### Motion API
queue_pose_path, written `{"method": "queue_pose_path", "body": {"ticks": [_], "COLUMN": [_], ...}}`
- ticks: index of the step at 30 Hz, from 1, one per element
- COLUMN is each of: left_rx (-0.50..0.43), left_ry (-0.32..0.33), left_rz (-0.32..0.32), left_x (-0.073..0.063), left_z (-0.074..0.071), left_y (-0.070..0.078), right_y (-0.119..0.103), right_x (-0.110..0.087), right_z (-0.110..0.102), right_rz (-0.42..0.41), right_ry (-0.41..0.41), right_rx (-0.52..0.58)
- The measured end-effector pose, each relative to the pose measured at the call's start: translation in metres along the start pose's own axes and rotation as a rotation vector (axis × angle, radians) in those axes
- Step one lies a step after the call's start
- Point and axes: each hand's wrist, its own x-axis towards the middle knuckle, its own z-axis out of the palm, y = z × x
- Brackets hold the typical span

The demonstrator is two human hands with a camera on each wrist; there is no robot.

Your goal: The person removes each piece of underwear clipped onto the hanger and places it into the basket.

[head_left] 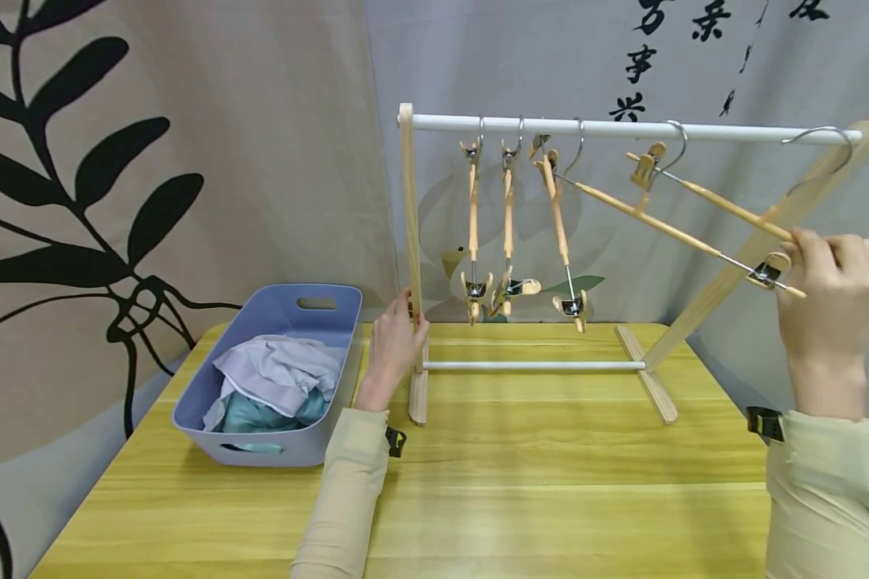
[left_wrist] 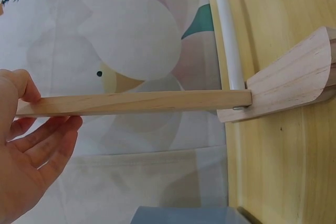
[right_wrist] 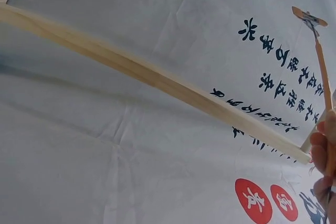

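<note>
A small wooden clothes rack (head_left: 409, 193) with a white top rail (head_left: 608, 129) stands on the table. My left hand (head_left: 391, 350) holds its left upright; in the left wrist view, thumb and fingers (left_wrist: 52, 148) lie on opposite sides of that wooden post (left_wrist: 157, 101). At the rack's right end my right hand (head_left: 836, 297) grips the wooden bar of a clip hanger (head_left: 739, 211), whose hook is on the rail. Just left of it a second clip hanger (head_left: 644, 215) hangs slanted, one clip close to my right fingers. Several more clip hangers (head_left: 508, 201) hang further left.
A blue-grey plastic basket (head_left: 343, 394) with crumpled pale lilac cloth (head_left: 282, 370) and teal cloth (head_left: 261, 414) stands left of the rack. The rack's feet (head_left: 648, 374) rest on the wooden table (head_left: 550, 482). Behind hangs a printed curtain (head_left: 275, 161).
</note>
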Motion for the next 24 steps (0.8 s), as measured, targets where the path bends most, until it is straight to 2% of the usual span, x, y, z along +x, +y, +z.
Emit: {"method": "queue_pose_path", "body": {"ticks": [10,24], "left_rx": [-0.002,0.007], "left_ry": [0.004,0.002], "left_rz": [0.004,0.002], "left_x": [0.000,0.001], "left_z": [0.000,-0.001], "left_y": [-0.001,-0.001], "right_y": [-0.005,-0.011], "right_x": [0.013,0.017], "right_z": [0.003,0.016], "right_rz": [-0.008,0.047], "right_ry": [-0.122,-0.142], "right_rx": [-0.044,0.005]}}
